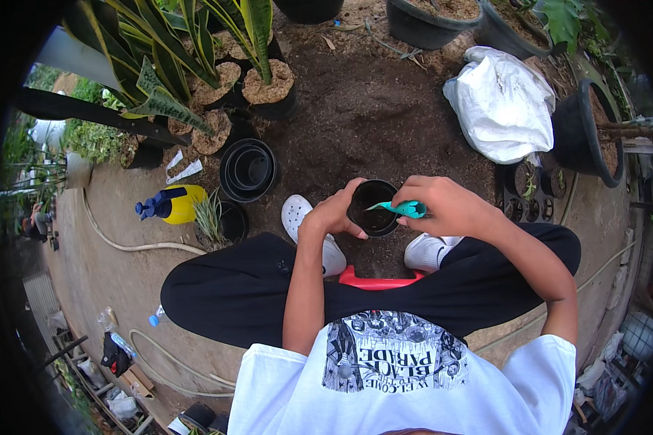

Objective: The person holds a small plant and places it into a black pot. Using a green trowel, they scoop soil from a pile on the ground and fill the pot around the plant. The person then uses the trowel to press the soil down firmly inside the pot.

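A round black plastic plant pot [374, 185] stands between my feet, with dark soil visible inside it. My left hand [334, 212] grips the pot's left side, thumb near the front and fingers curled behind. In my right hand [441, 204] is a teal hand trowel [411, 209]. Its tip points left and reaches over the pot's mouth. Part of the trowel's grip is hidden by my fingers. Dark loose soil [348, 114] spreads over the ground ahead of the pot.
Nested black pots [249, 169], a small spider plant [211, 215] and a yellow pressure sprayer [185, 204] stand left. Potted snake plants [269, 81] are beyond. On the right lie a white sack [500, 106] and a black pot tray [514, 193]. A hose [136, 247] crosses the concrete.
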Available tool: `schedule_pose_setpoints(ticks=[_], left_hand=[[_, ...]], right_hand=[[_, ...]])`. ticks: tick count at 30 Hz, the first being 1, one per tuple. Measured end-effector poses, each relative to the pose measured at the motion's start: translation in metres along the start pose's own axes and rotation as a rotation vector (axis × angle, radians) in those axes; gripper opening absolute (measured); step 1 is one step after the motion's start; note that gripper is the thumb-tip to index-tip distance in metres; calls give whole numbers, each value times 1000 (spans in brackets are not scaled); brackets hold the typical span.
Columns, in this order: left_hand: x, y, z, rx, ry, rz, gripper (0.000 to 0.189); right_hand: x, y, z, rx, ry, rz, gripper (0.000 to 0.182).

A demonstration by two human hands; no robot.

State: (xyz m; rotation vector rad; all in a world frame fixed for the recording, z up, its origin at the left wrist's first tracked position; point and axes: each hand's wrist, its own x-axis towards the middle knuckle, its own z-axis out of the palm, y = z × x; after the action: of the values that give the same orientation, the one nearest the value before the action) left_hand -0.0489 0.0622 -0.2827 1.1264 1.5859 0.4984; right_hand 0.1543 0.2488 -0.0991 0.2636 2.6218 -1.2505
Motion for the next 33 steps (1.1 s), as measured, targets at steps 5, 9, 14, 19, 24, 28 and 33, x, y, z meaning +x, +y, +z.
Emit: schedule_pose_setpoints(ticks=[5,9,14,19,24,28,33], left_hand=[[-1,2,-1,-21,-1,3,137],[-1,5,-2,-56,-8,16,135],[-2,10,-4,-53,-3,-2,134],[-3,7,-3,-36,-6,-18,136],[-2,2,-2,-42,-14,13,139],[-4,12,-4,-43,-12,-26,135],[-8,26,-9,-83,-32,-83,130]], right_hand=[[-4,-17,-14,-94,-33,132,33],[-7,-19,-5,-42,7,154,32],[-10,-14,-4,-92,60,-39,28],[-11,-23,-14,16,84,-181,24],[-7,-5,11,-99,52,-240,24],[-9,-13,-3,-49,138,-300,25],[-15,-15,-14,-227,-13,-95,23]])
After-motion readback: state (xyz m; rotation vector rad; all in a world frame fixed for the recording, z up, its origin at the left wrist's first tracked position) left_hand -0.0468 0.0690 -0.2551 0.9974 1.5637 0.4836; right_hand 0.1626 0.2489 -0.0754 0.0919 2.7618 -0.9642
